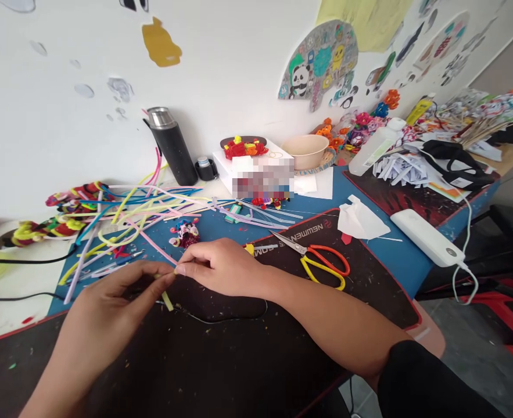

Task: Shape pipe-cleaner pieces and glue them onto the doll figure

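My left hand and my right hand meet fingertip to fingertip above the black mat. Between my left fingers is a short pale yellow strip, its lower end hanging below them. My right thumb and fingers are pinched at the same spot; what they grip is too small to name. Just behind my right hand lies a small purple and white fuzzy figure. Scissors with one orange and one yellow handle lie partly open to the right of my right hand.
Many pipe cleaners spread across the back left, near a black flask. A beige bowl stands at the back. White power bank, crumpled tissue and plastic bottle are on the right. A thin cable crosses the mat.
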`<state>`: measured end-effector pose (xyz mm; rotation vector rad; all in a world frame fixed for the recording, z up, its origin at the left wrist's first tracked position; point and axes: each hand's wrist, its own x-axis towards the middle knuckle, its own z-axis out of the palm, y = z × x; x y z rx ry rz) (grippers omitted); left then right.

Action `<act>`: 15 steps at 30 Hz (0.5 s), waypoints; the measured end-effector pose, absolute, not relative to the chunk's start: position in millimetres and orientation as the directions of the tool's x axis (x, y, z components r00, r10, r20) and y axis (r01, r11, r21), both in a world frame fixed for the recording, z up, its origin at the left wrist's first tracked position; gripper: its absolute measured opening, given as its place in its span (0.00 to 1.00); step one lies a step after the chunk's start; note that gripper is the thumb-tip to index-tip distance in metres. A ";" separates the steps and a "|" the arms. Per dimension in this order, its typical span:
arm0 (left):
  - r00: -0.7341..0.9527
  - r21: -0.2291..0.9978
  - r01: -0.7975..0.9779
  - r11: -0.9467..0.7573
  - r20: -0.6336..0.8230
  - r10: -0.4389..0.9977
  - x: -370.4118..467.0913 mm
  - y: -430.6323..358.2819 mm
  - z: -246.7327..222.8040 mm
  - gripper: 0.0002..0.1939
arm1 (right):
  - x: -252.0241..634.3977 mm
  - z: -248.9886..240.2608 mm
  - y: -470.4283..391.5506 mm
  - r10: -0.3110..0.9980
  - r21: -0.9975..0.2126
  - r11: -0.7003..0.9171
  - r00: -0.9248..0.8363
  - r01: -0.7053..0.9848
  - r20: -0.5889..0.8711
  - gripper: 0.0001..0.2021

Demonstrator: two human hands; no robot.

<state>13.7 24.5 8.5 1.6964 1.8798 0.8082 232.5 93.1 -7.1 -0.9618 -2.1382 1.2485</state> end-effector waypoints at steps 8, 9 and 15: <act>-0.189 0.831 0.506 0.233 -0.156 0.969 8.5 27.1 18.5 0.26 | 234.5 -7.6 94.5 0.779 -0.942 0.267 -0.620 0.201 0.088 0.09; -0.180 0.831 0.506 0.230 -0.159 0.971 9.6 27.8 19.6 0.26 | 234.5 -8.0 94.3 0.774 -0.948 0.259 -0.627 0.184 0.090 0.09; -0.152 0.842 0.481 0.245 -0.195 0.969 11.8 29.0 18.1 0.26 | 234.5 -9.3 93.9 0.737 -0.976 0.177 -0.674 0.126 0.047 0.09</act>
